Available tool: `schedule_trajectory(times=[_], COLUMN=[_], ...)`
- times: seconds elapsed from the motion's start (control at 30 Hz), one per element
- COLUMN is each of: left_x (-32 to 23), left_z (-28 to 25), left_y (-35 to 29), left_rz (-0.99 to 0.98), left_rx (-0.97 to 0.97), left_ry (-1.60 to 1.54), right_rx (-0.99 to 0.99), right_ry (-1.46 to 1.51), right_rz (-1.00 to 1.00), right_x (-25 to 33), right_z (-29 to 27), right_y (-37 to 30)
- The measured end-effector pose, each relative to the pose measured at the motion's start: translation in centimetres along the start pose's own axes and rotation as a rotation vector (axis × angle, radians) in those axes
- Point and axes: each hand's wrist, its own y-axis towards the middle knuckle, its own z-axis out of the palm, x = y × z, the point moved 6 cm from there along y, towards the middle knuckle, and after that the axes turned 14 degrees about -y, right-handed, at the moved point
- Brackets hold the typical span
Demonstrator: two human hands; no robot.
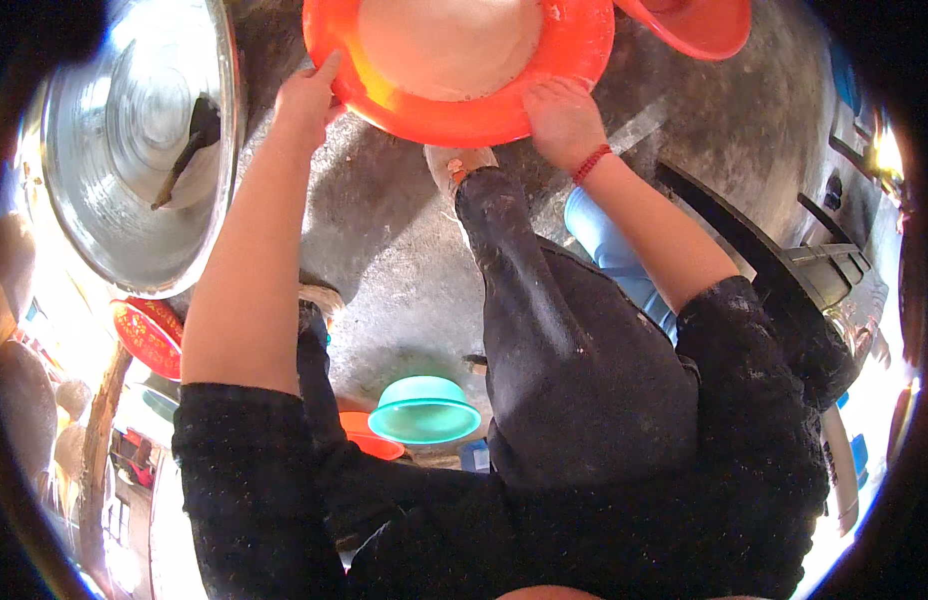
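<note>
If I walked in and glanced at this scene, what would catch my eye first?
Most likely the bright orange basin at the top, holding a pale rounded mass, with the left hand and right hand on its near rim. Next, the big shiny metal pan at upper left with a dark utensil in it. Lower down, a teal bowl sits on the grey floor between the legs.

Bright, hard daylight — blown-out glare along the left and right rims, sheen on the metal basin (134, 130). Strong fisheye bending, black vignette at the corners — centre fairly sharp, edges soft.
</note>
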Motion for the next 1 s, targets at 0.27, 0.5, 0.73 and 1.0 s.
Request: schedule_trajectory(times=[0.27,0.5,0.73,1.0], left_x=[6.8,3.5,3.2,3.1], left_z=[4.2,1.8,2.0,1.9], left_y=[-6.1,-3.2,-2.3,-2.2], left_rz=[-0.163,-0.153,-0.122,-0.137], left_rx=[-0.01,-0.008,-0.055,-0.058], left_ry=[-0.314,-0.196,-0.181,-0.138], right_rx=[-0.072,0.214,0.285,-0.25], right_ry=[0.485,0.062,-0.088,0.778], right_rz=[-0.031,-0.096,-0.108,-0.093], right_x=[10.9,3.0,0.2,12.9], right_z=[-2.7,0.3,1.8,-3.2], right_y=[6.3,1.9,2.2,9.3])
